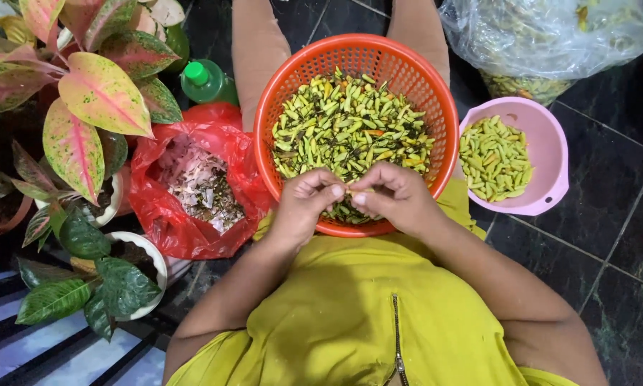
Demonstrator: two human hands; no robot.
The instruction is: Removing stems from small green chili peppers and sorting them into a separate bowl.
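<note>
An orange mesh basket [286, 93] sits between my legs, filled with small green and yellow flower buds [346, 121]. Over its near rim, my left hand [303, 204] and my right hand [396, 196] meet, pinching one small pale bud [349, 191] between their fingertips. A pink bowl [550, 150] to the right holds sorted green buds [494, 157]. On the left, an open red plastic bag [157, 207] contains pale peelings and dark scraps [196, 182].
Potted plants with pink-green leaves [85, 93] and white pots [146, 250] crowd the left. A green bottle [207, 82] stands behind the red bag. A clear plastic bag of buds [543, 39] lies at the top right on the dark tiled floor [622, 236].
</note>
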